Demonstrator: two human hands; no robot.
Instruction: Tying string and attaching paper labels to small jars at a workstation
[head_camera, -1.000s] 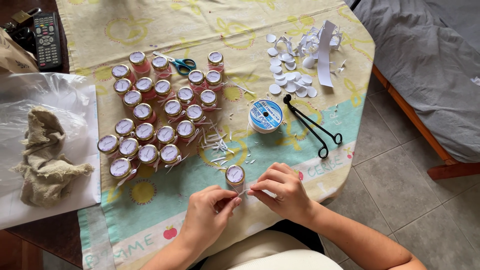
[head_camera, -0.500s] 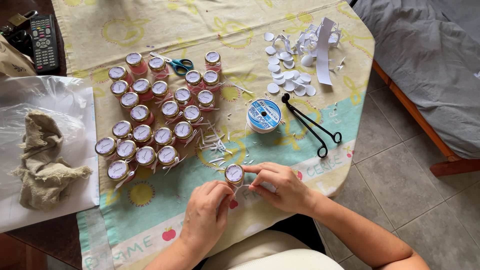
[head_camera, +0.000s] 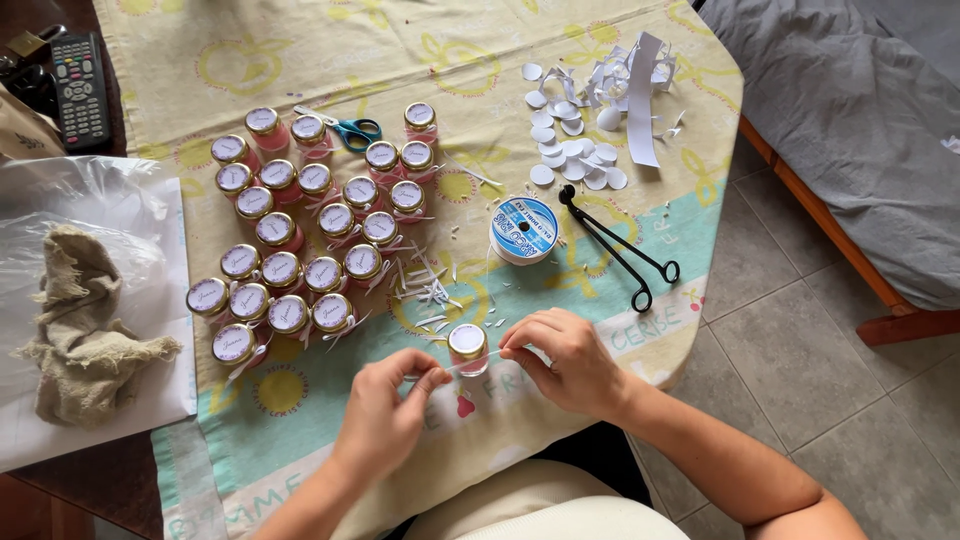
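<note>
A small pink jar with a gold lid and a round label (head_camera: 467, 346) stands near the table's front edge. A thin white ribbon (head_camera: 480, 362) runs across its neck. My left hand (head_camera: 390, 405) pinches the ribbon's left end, to the left of the jar. To the jar's right, my right hand (head_camera: 560, 360) pinches the other end, and the ribbon is stretched between them. Several finished jars (head_camera: 300, 235) with tied ribbons stand grouped to the upper left.
A blue and white spool (head_camera: 524, 229) and black tongs-like scissors (head_camera: 620, 250) lie behind the jar. White paper circles and scraps (head_camera: 590, 120) sit at the far right, teal scissors (head_camera: 355, 130) behind the jars. A burlap cloth (head_camera: 85, 325) on plastic lies left; a remote (head_camera: 78, 85) at far left.
Both hands were close together at the jar, working the ribbon. Now they have drawn apart sideways, pulling the ribbon ends tight on either side of the jar.
</note>
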